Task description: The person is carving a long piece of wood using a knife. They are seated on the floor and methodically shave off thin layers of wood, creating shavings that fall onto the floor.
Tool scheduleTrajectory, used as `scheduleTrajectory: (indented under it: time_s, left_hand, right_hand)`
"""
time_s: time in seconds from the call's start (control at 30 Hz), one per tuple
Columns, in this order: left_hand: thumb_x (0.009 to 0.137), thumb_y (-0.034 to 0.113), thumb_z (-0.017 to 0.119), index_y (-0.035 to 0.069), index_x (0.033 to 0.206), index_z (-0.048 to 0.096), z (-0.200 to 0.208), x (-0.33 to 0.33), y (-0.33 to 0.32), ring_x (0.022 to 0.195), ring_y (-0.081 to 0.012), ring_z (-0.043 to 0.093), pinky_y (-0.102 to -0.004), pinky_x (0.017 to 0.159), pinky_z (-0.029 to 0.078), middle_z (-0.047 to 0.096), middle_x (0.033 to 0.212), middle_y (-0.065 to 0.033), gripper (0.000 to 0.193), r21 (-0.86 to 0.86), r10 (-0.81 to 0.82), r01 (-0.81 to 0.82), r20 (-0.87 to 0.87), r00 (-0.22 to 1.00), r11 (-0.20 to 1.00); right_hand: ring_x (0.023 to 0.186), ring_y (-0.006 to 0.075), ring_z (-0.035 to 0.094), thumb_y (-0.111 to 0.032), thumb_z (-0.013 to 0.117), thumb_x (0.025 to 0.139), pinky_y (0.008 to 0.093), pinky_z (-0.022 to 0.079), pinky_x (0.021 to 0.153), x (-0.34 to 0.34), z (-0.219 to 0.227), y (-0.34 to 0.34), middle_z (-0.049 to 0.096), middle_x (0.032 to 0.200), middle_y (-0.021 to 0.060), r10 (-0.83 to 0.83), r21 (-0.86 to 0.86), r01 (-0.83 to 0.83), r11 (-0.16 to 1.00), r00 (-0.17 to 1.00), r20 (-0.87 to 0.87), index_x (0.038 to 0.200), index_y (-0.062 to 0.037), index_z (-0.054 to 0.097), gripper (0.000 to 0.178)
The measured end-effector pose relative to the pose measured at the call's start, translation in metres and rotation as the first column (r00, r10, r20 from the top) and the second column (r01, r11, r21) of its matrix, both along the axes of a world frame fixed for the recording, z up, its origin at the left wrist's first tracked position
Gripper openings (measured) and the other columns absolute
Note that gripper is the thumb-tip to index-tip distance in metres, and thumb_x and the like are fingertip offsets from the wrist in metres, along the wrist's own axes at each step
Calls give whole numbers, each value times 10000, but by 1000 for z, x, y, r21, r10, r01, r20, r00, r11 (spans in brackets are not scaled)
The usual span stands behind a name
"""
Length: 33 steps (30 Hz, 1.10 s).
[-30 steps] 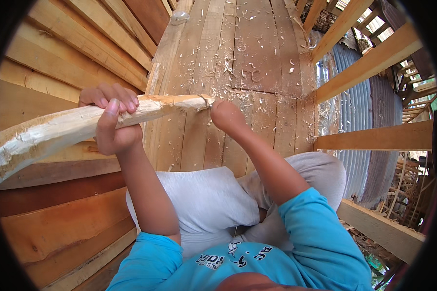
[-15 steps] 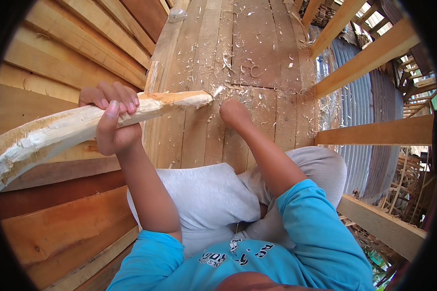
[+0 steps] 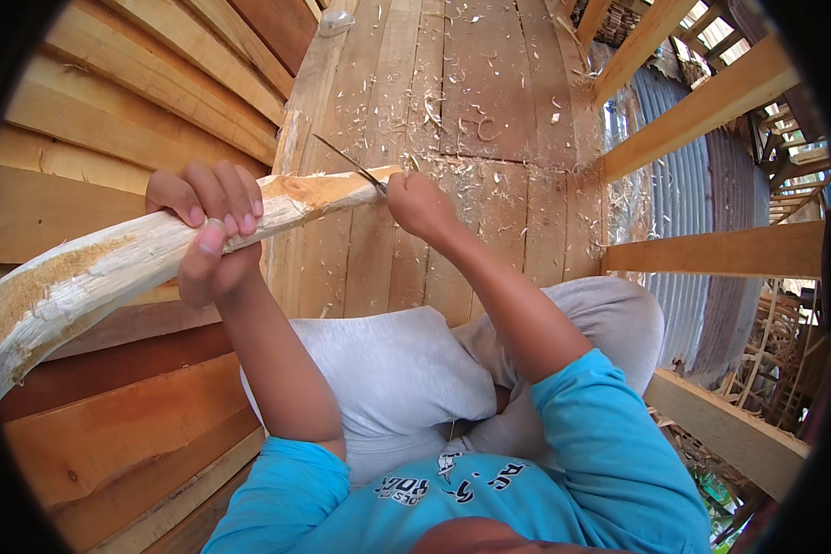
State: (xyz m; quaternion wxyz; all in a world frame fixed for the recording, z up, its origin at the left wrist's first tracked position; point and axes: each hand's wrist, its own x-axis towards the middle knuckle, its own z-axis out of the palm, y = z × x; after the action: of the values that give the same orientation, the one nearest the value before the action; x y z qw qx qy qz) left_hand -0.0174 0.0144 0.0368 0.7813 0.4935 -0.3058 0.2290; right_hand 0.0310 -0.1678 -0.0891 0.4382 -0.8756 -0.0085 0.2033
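Observation:
A long, curved piece of pale wood (image 3: 111, 254) with rough, partly stripped sides runs from the left rim towards the middle. My left hand (image 3: 214, 192) is wrapped round it, fingers over the top and thumb on the near side. Closed in a fist at the wood's right end is my right hand (image 3: 421, 207). A thin, dark knife blade (image 3: 348, 159) sticks out of this fist, slanting up and left across the tip of the wood. The knife's handle is hidden inside the fist.
Curled shavings litter the plank floor (image 3: 489, 138) ahead. Stacked boards (image 3: 111, 120) form a wall on the left. Wooden rails (image 3: 711, 249) stand on the right, with corrugated metal sheets (image 3: 683, 212) beyond. A clear plastic container (image 3: 336, 23) lies far off. My crossed legs (image 3: 379, 365) are below.
My right hand has shifted slightly left and back to the wood's tip, and the knife blade now shows clearly across it. The wood's left end has dipped a little; my left hand keeps its grip.

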Motion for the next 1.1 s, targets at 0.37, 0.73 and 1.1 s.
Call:
scheduleTrajectory:
  time_s: [0.37,0.73,1.1]
  left_hand:
    - [697,43,590,84,811,393,3,2,-2,557,-156,457,-290,589,419,435,642,-57,231,25,9,-10,32,999,1000]
    - [711,20,548,74,832,409,-1,-3,0,568,-158,461,-298,581,414,445,640,-65,192,3,62,-62,9,998,998]
    - [708,20,513,73,843,439,-7,-7,0,547,-170,471,-306,560,445,462,635,-79,162,-76,367,-375,-105,924,924]
  right_hand:
    - [854,438,635,-260,361,933,495,505,777,16,-41,-19,652,891,266,172,-246,-144,959,981,94,894,48,654,427]
    - [846,473,608,-290,328,923,527,464,793,-10,26,7,622,897,326,71,-14,-70,997,996,49,850,112,610,496]
    - [797,417,657,-181,381,923,490,511,768,-14,42,25,656,826,277,132,-25,-131,991,990,55,838,60,670,386]
